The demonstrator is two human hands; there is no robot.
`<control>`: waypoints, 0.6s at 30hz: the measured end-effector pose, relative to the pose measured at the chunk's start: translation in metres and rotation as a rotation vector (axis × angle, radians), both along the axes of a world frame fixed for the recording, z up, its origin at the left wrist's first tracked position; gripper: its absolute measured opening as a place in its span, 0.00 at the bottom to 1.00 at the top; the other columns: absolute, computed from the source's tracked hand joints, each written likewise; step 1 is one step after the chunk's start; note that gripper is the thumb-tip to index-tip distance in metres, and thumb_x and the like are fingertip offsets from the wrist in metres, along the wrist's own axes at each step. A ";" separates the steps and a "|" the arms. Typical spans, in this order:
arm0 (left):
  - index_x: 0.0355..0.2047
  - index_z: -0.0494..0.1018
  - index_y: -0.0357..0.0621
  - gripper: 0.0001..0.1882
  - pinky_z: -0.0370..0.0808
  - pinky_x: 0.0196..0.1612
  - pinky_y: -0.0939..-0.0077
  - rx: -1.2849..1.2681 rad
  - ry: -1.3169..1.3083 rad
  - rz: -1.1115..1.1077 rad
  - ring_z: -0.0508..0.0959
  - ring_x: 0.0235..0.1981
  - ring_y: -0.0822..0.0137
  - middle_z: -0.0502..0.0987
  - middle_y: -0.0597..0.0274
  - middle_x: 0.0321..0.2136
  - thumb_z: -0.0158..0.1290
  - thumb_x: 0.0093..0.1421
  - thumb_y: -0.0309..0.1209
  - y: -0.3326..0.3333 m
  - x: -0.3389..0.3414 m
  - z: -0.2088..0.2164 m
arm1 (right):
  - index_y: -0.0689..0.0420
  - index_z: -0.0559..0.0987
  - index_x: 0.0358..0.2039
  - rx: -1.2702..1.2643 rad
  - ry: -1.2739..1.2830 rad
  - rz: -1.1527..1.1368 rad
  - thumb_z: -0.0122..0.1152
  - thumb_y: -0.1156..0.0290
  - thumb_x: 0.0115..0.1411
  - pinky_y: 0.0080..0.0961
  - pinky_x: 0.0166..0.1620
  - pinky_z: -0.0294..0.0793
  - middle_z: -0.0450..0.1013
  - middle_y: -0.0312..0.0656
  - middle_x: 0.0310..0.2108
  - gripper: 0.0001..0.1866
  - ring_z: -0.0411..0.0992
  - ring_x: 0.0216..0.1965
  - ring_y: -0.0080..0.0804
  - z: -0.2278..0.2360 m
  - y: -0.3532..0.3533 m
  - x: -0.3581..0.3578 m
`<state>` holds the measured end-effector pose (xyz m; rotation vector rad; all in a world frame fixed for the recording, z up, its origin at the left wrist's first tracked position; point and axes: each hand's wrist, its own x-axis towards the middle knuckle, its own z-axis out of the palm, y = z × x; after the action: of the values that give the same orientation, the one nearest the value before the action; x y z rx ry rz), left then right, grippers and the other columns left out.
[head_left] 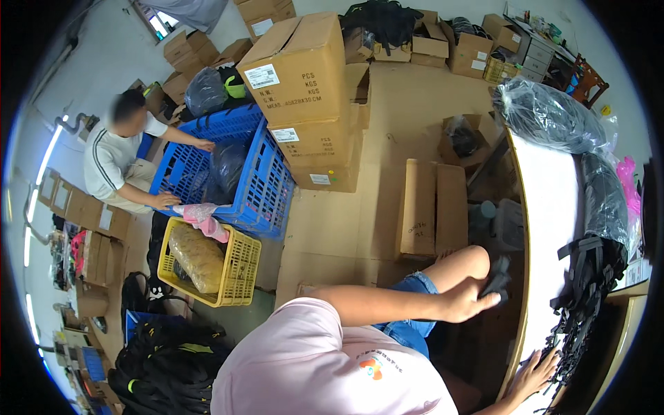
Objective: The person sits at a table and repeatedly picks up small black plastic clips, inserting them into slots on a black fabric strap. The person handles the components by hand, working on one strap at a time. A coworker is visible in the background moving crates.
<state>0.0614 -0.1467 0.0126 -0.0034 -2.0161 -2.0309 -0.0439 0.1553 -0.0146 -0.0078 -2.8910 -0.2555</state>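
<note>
Black webbing straps (pixel 593 273) lay in a long, tangled heap on the white tabletop (pixel 550 214), their loose ends trailing up to the person's right hand (pixel 536 375). That hand was open, laid over the table with its fingers spread and their tips at those ends; whether it pinched any strand could not be told. Nearer the body and off the table, the left hand (pixel 462 301) was closed around a small dark piece (pixel 496 279), too blurred to identify, with the thumb sticking out. Judging by this, the work seemed under way: one piece was in the left hand, while a large share of the straps lay loose just beside the right; no finished pile could be made out. Farther along the table from the right hand, past the heap, lay a clear plastic bag of dark goods (pixel 603 195). The table's yellowish front edge (pixel 527 263) ran between the two hands, so a move from left to right would have to clear it; white surface spread between that edge and the heap. Close by the left hand, the bare knee (pixel 465 266) and a brown cardboard carton (pixel 418 207) narrowed the room, whereas well apart, behind that hand, cardboard-covered floor (pixel 328 235) lay open toward a yellow plastic crate (pixel 242 277).
</note>
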 end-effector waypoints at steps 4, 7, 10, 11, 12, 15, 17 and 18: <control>0.30 0.63 0.35 0.17 0.68 0.29 0.72 -0.096 0.049 -0.035 0.71 0.21 0.64 0.68 0.57 0.17 0.39 0.59 0.40 0.014 -0.014 -0.018 | 0.48 0.57 0.55 0.005 0.025 0.145 0.36 0.49 0.58 0.42 0.56 0.47 0.51 0.46 0.56 0.28 0.50 0.57 0.43 0.023 -0.009 0.022; 0.30 0.63 0.36 0.17 0.69 0.26 0.72 -0.063 -0.033 -0.118 0.72 0.19 0.65 0.68 0.57 0.16 0.39 0.59 0.41 0.013 -0.022 -0.012 | 0.54 0.59 0.54 -0.072 0.038 0.277 0.37 0.46 0.56 0.42 0.56 0.47 0.56 0.50 0.53 0.31 0.51 0.56 0.47 0.042 -0.014 0.038; 0.30 0.62 0.37 0.18 0.69 0.24 0.73 -0.006 -0.076 -0.134 0.72 0.17 0.65 0.68 0.57 0.15 0.39 0.59 0.42 0.024 -0.026 -0.016 | 0.53 0.59 0.54 -0.411 0.176 0.340 0.39 0.46 0.56 0.44 0.56 0.48 0.56 0.49 0.54 0.31 0.52 0.56 0.47 0.031 -0.015 0.028; 0.29 0.62 0.37 0.18 0.70 0.24 0.73 -0.013 -0.107 -0.145 0.72 0.17 0.65 0.68 0.58 0.15 0.40 0.59 0.43 0.027 -0.028 -0.016 | 0.55 0.64 0.51 -0.544 0.171 0.312 0.41 0.49 0.56 0.44 0.55 0.50 0.58 0.49 0.53 0.28 0.53 0.55 0.49 0.040 -0.026 0.034; 0.28 0.62 0.37 0.18 0.69 0.23 0.72 -0.008 -0.075 -0.159 0.72 0.17 0.65 0.68 0.58 0.15 0.39 0.59 0.42 0.030 -0.029 -0.015 | 0.56 0.67 0.48 -0.492 0.180 0.364 0.42 0.51 0.56 0.44 0.55 0.51 0.59 0.50 0.52 0.26 0.54 0.54 0.49 0.039 -0.022 0.032; 0.29 0.61 0.37 0.17 0.69 0.23 0.72 -0.014 -0.095 -0.216 0.71 0.16 0.66 0.67 0.58 0.14 0.39 0.59 0.42 0.039 -0.033 -0.021 | 0.61 0.76 0.35 -0.363 0.229 0.515 0.47 0.58 0.55 0.42 0.51 0.58 0.67 0.51 0.43 0.19 0.61 0.49 0.47 0.054 -0.031 0.034; 0.29 0.61 0.37 0.17 0.69 0.23 0.72 0.007 -0.125 -0.239 0.70 0.16 0.67 0.67 0.58 0.14 0.39 0.59 0.42 0.041 -0.032 -0.018 | 0.61 0.77 0.34 -0.412 0.216 0.501 0.48 0.60 0.55 0.39 0.49 0.61 0.70 0.50 0.39 0.18 0.65 0.45 0.45 0.049 -0.025 0.032; 0.28 0.61 0.37 0.17 0.69 0.23 0.72 0.018 -0.141 -0.249 0.70 0.15 0.67 0.67 0.58 0.14 0.39 0.59 0.42 0.041 -0.031 -0.015 | 0.61 0.77 0.33 -0.436 0.209 0.496 0.48 0.61 0.54 0.38 0.48 0.63 0.71 0.50 0.37 0.17 0.67 0.42 0.44 0.047 -0.024 0.031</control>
<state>0.0303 -0.1055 -0.0027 -0.1162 -2.1773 -2.2563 -0.0128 0.1313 0.0323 0.5579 -2.5731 0.4349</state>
